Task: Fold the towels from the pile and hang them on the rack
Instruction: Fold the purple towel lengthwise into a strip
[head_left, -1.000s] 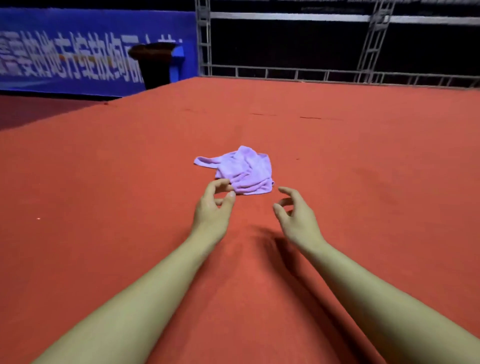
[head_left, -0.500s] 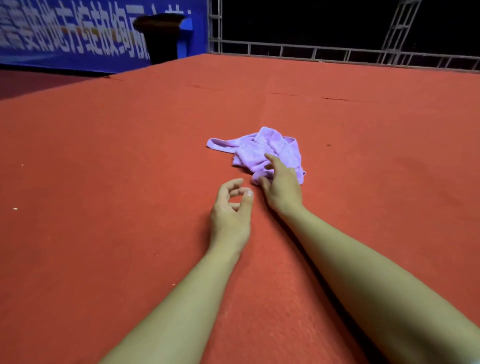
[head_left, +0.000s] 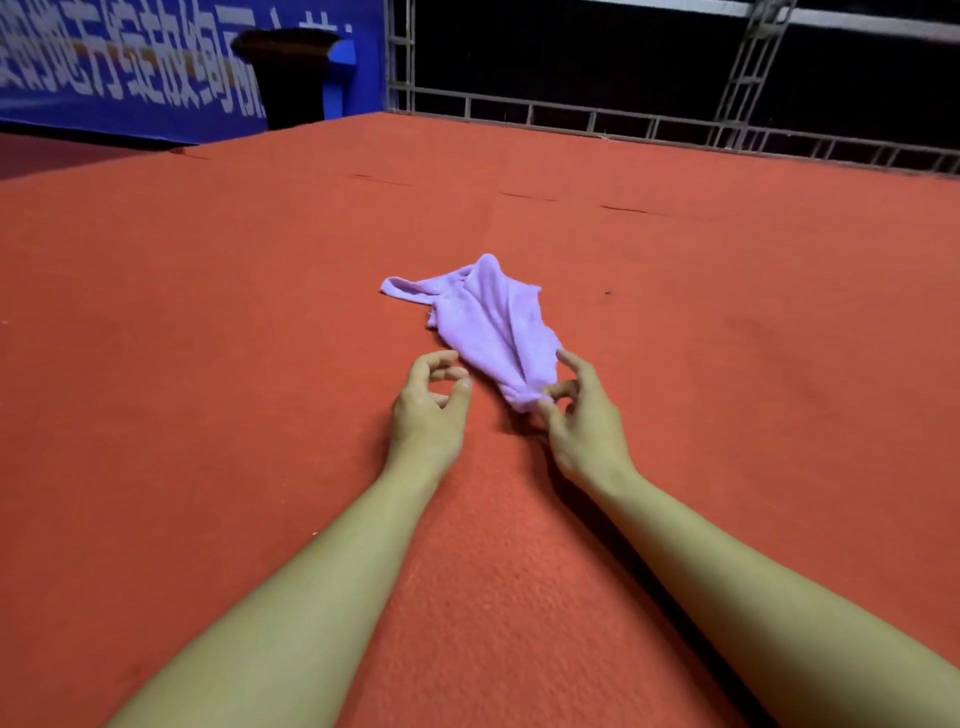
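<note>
A crumpled lilac towel (head_left: 488, 322) lies on the red carpeted surface (head_left: 208, 364), stretched into a long wedge that narrows toward me. My right hand (head_left: 582, 421) pinches the towel's near tip between thumb and fingers. My left hand (head_left: 428, 405) hovers just left of that tip with curled, parted fingers and holds nothing. No rack is in view.
A blue banner (head_left: 130, 67) with white characters hangs at the far left, with a dark round bin (head_left: 285, 73) in front of it. A metal truss railing (head_left: 675, 119) runs along the surface's far edge.
My right hand reached onto the towel, gripped it and drew its near end toward me, stretching the heap into a wedge. My left hand stayed beside it, empty.
</note>
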